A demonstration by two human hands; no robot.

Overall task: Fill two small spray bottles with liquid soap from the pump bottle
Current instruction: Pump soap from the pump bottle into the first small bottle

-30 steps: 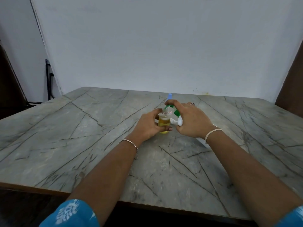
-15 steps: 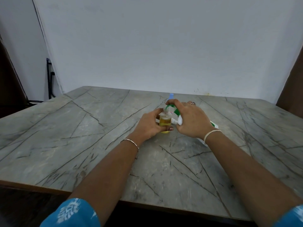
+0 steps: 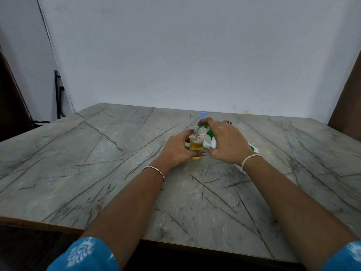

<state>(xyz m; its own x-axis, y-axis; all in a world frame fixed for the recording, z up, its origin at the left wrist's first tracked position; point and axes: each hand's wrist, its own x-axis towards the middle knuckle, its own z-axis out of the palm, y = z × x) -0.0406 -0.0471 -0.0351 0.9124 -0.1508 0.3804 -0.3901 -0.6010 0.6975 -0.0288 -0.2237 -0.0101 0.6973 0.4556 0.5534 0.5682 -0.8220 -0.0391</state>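
A small clear spray bottle with its top off stands on the table, more than half full of yellow liquid soap. My left hand grips it from the left. My right hand holds the white-and-green pump bottle, tilted toward the small bottle, with the index finger over its green pump head. The nozzle sits over the small bottle's open neck. Behind the hands a light blue cap pokes up; what it belongs to is hidden.
The grey marble-pattern table runs to a white wall behind. Its front edge lies near my elbows. A black cable hangs by the wall at far left. Part of the pump bottle's white body shows right of my wrist.
Hands and bottles keep almost the same pose. The camera view shifts slightly.
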